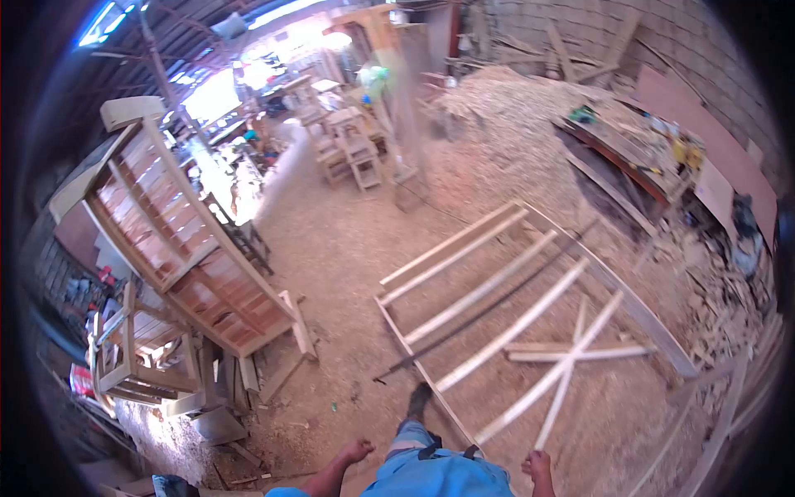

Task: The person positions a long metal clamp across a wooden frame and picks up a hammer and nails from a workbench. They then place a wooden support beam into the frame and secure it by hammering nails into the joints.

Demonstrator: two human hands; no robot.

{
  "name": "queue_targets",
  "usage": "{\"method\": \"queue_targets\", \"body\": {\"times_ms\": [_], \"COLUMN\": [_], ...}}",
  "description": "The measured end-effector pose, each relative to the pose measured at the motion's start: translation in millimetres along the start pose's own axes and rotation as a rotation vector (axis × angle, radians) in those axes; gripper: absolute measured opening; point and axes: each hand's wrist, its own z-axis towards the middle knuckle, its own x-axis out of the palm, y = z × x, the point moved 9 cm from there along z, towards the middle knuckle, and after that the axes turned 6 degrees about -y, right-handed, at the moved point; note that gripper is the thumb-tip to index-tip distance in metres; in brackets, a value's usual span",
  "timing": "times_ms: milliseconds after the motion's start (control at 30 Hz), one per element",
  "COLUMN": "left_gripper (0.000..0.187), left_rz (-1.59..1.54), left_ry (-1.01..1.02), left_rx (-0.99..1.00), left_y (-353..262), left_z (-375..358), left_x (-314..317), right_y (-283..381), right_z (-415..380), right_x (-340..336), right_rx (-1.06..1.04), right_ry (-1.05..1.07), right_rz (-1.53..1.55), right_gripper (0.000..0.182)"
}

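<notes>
My left hand (358,451) hangs at the left of my body with its fingers curled in, and nothing shows in it. At the lower right, my right hand (537,464) is closed at the near end of a thin wooden slat (556,402). This slat reaches away over the floor and crosses a paler slat (530,399) of a large wooden frame (489,311). The frame lies flat before me, with several crosspieces between its side rails. A dark, thin bar (489,309) lies across it. My foot (420,401) is beside its near left rail.
A tall wooden panelled piece (178,236) leans on the left, above a wooden chair frame (132,356). Stacked stools (356,145) stand farther back. A low workbench (621,149) with tools is at the right, near wood shavings (505,124) and scrap wood (712,290).
</notes>
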Motion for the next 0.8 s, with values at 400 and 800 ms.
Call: {"method": "queue_targets", "body": {"times_ms": [400,800], "left_gripper": [0.059,0.058], "left_rz": [-0.413,-0.349], "left_ry": [-0.014,0.078], "left_rx": [-0.466,-0.387], "left_y": [-16.5,55.1], "left_z": [27.2,21.4], "left_x": [-189.0,-179.1], "right_y": [109.2,235.8], "right_z": [-10.8,-51.2], "right_x": [282.8,291.1], "right_rx": [-0.023,-0.165], "right_ry": [0.19,-0.046], "right_rz": [-0.069,-0.295], "right_gripper": [0.027,0.043]}}
